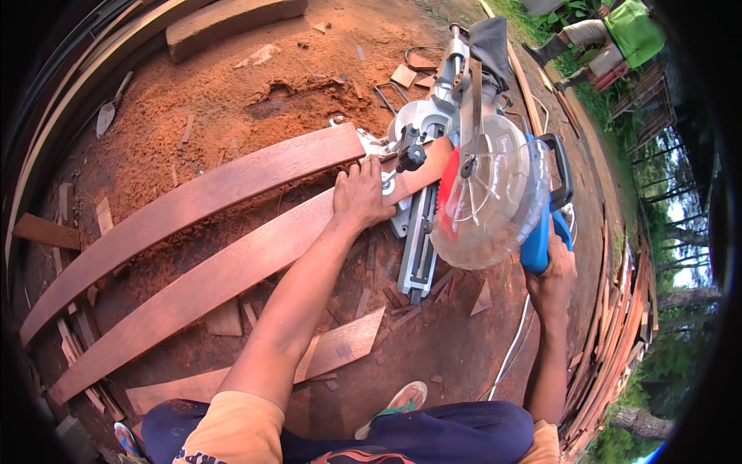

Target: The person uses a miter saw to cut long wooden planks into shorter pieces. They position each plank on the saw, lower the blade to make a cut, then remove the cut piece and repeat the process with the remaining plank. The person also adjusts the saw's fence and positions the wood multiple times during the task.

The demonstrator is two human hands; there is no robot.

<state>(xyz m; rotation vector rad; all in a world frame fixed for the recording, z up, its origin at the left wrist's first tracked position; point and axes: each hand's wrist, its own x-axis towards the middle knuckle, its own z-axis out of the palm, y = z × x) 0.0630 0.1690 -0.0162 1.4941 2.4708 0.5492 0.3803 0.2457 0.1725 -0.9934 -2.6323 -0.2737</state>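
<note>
Your left hand (pixel 360 195) lies flat, fingers spread, pressing down on the long reddish-brown wooden plank (pixel 232 271) where it crosses the base of the grey metal mitre saw (pixel 456 166). The plank runs from the lower left of the ground up to the saw, its far end passing under the red-rimmed circular blade behind the clear plastic guard (pixel 483 201); your left hand sits on it just left of the blade, close but apart. Your right hand (pixel 550 267) is clenched around the blue saw handle (pixel 537 243), to the right of the guard. A second curved brown plank (pixel 193 205) lies beyond the first, roughly parallel, its end touching the saw's left side. A shorter pale board (pixel 340 348) rests on the ground near your left forearm. Red sawdust (pixel 232 100) covers the ground at the far side, and offcuts lie scattered under the saw. A white cable (pixel 510 348) trails beside your right forearm. Another person in a green top (pixel 634 31) sits at the far right corner.
</note>
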